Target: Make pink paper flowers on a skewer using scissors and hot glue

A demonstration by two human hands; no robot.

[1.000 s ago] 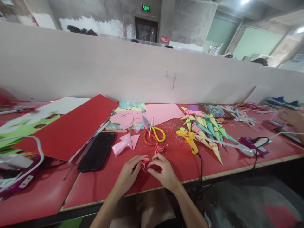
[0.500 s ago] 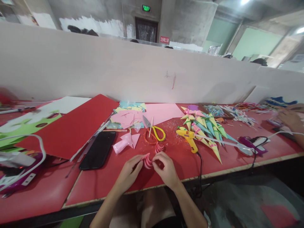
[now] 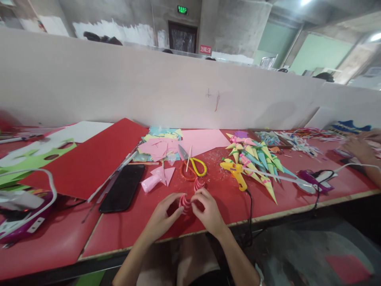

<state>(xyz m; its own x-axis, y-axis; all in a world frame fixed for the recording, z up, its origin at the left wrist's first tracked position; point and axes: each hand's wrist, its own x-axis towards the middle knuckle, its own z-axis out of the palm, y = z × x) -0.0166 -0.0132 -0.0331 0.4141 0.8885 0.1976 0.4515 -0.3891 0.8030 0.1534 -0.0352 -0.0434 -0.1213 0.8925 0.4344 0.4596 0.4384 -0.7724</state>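
Observation:
A curled pink-and-red paper strip (image 3: pixel 185 202) is pinched between my two hands, close above the red table. My left hand (image 3: pixel 163 214) grips its left side with thumb and fingers. On its right side my right hand (image 3: pixel 208 210) is closed, thumb against fingertips. Another coil of the same colours (image 3: pixel 199 183) shows just behind my right fingers; whether the two coils join is hidden. Beyond them lie scissors (image 3: pixel 199 167) with one yellow and one orange handle, a thin white stick (image 3: pixel 189 158) across them. A yellow glue gun (image 3: pixel 236 172) rests to the right.
Left of my hands lie a black phone (image 3: pixel 122 188), pink paper pieces (image 3: pixel 162 178) and a large red sheet (image 3: pixel 98 155). Yellow and blue paper cones (image 3: pixel 262 157) are heaped at right. A power strip (image 3: pixel 317 182) and another person's hands (image 3: pixel 358 149) are farther right. A white partition (image 3: pixel 166 87) stands behind.
My left fingers have shifted slightly along the curled strip, and its left end is now less visible. My right hand stays nearly in place.

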